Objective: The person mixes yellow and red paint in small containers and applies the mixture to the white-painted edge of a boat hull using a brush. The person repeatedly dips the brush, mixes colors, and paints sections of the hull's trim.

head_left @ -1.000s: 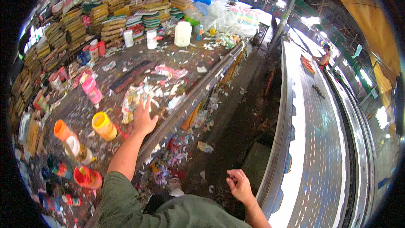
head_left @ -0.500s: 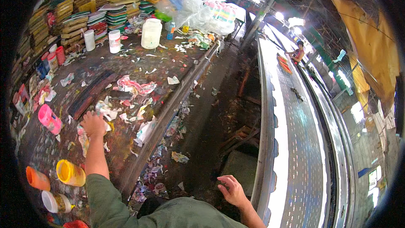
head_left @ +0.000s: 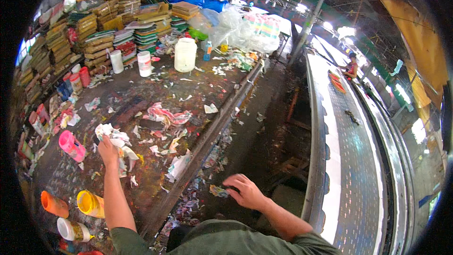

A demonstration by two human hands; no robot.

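Observation:
My left hand [head_left: 108,152] is closed on a crumpled white rag [head_left: 114,134] with coloured stains, just above the paint-smeared table [head_left: 155,92]. Part of the rag hangs down beside the wrist. To the left of this hand a pink plastic tub [head_left: 71,146] leans on the table. Beyond and to the right lies a pink-and-white crumpled cloth [head_left: 167,114], apart from the hand. My right hand [head_left: 246,192] hovers over the gap beside the table, its fingers loosely bent and apart, with nothing visible in it.
Orange [head_left: 54,204] and yellow tubs [head_left: 90,204] stand near my left forearm, with a white jar [head_left: 73,230] below them. Farther off are a large white container [head_left: 185,55] and stacked frames [head_left: 96,45]. A long printing table [head_left: 351,160] runs along the right; another person [head_left: 351,67] stands beside it.
My left hand has lifted the rag off the tabletop. My right hand has moved forward over the gap. The view has shifted, and the dark strip beyond my left hand no longer shows.

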